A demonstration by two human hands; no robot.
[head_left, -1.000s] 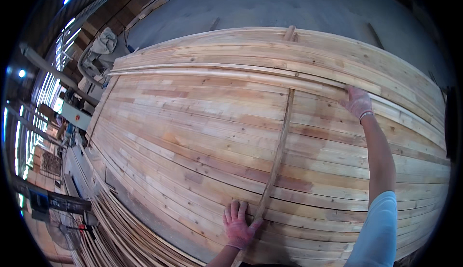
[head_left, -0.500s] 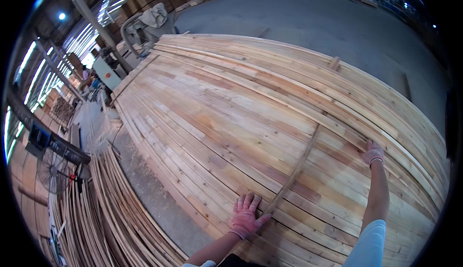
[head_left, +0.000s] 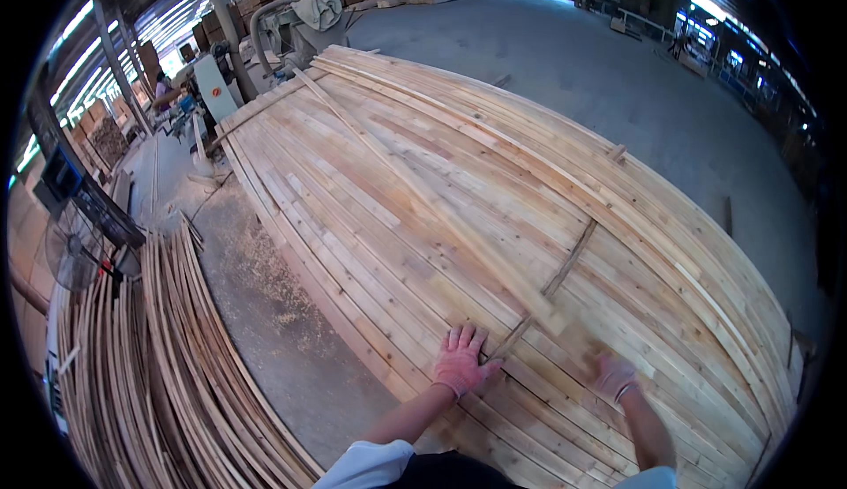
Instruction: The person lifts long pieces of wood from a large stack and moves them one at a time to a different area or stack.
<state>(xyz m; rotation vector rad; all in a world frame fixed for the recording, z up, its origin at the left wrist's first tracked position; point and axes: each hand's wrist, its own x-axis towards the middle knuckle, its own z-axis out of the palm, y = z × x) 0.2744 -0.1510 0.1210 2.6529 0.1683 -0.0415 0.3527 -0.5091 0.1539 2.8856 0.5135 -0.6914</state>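
Handling of a long board on a stack of lumber. I am resting my gloved left hand [head_left: 460, 365] palm down on the stack [head_left: 348, 224], toward its near long edge; the fingers are spreading open and are gripping nothing, and the thumb is lying at the near end of a crosswise stick [head_left: 575, 255]. I am holding my gloved right hand [head_left: 615, 376] farther right over the stack, close to the blurred near end of the long board [head_left: 432, 198]; motion is blurring its fingers, so I cannot tell how far they are closing or whether they are gripping the wood. The board itself is lying obliquely across the top layer, running from beside the far left corner toward the near edge and crossing over the stick. Other long strips [head_left: 529, 167] are running lengthwise near the far long edge. A second stick [head_left: 269, 108] is spanning the left end. Beyond the near edge, wood shavings [head_left: 278, 290] are covering part of the floor, and a bundle of thin slats [head_left: 168, 357] is lying alongside, with a fan [head_left: 71, 251] standing just beside it.
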